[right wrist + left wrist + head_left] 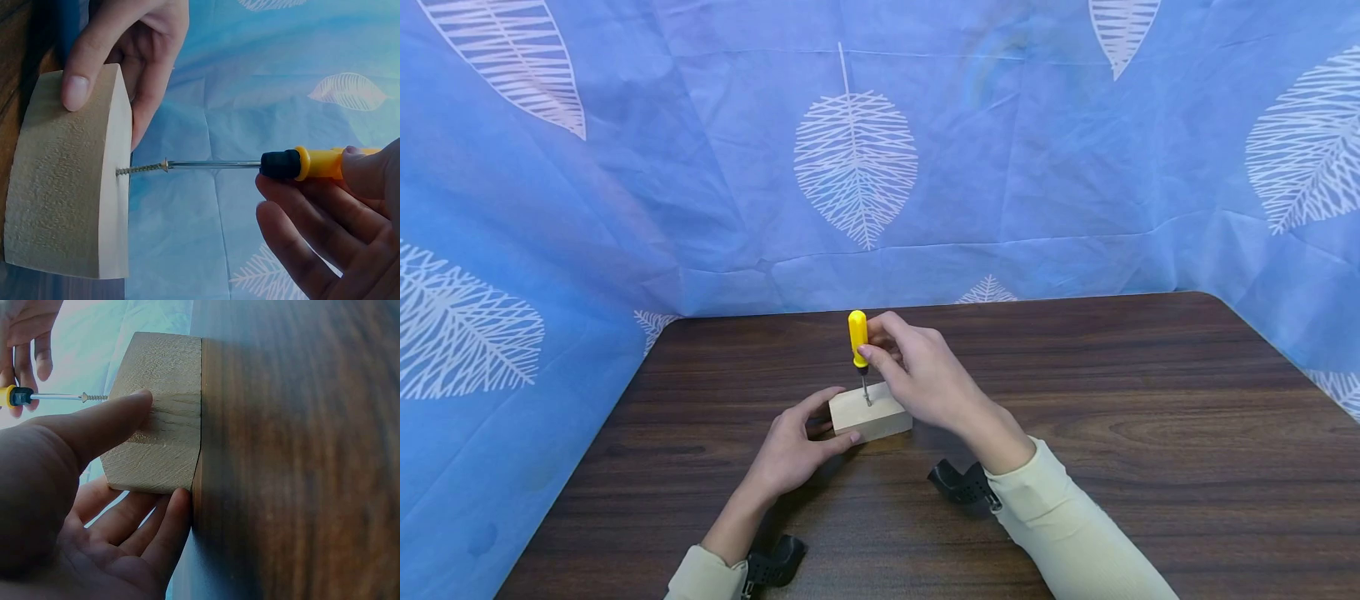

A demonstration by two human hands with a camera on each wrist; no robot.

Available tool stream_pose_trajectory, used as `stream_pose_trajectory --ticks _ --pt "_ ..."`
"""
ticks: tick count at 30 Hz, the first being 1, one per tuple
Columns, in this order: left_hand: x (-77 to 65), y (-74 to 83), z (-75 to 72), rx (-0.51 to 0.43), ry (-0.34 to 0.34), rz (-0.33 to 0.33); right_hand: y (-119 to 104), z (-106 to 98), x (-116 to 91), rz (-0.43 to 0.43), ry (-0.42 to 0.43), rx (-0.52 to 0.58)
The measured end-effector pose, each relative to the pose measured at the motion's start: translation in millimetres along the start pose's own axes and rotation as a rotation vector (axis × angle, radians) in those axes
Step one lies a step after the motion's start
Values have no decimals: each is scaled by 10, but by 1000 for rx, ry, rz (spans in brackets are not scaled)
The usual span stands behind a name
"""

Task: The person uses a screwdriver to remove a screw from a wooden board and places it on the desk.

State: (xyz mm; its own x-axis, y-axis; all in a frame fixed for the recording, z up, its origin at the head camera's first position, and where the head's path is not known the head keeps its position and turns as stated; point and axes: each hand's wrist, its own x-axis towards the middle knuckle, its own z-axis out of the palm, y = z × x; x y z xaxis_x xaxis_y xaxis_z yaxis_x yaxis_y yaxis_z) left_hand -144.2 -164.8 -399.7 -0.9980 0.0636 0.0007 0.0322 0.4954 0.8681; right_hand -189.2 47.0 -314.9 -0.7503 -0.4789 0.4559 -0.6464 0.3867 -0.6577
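Note:
A pale wooden block [874, 423] lies on the dark table, gripped at its left end by my left hand [793, 446], thumb on the near side and fingers behind. A screw [142, 169] stands in the block's top face, most of its thread showing and leaning slightly. The shaft tip of a yellow-handled screwdriver [857, 337] meets the screw's head, and the tool stands nearly upright. My right hand [921, 367] holds its handle between thumb and fingers. In the left wrist view, my left thumb [119, 422] presses flat along the block's side.
The dark wood-grain table [1120, 400] spreads around the block, its far edge close to a blue cloth [722, 167] printed with white leaves. Black wrist mounts [958, 482] sit by both cream sleeves [1067, 517].

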Motion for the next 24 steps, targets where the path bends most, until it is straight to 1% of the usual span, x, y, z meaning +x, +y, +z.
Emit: stream_pose_trajectory --ticks 6,10,13,16,24 --pt "-8 -3 2 5 2 -4 8 22 3 16 8 54" --pt "-3 6 1 13 0 1 -7 43 15 16 18 37" --pt "2 13 -2 10 0 0 -12 51 26 -5 17 17" --pt "4 15 -6 6 1 -1 -9 53 31 -12 13 21" --pt "2 -3 6 19 1 -7 -6 57 19 29 16 57"
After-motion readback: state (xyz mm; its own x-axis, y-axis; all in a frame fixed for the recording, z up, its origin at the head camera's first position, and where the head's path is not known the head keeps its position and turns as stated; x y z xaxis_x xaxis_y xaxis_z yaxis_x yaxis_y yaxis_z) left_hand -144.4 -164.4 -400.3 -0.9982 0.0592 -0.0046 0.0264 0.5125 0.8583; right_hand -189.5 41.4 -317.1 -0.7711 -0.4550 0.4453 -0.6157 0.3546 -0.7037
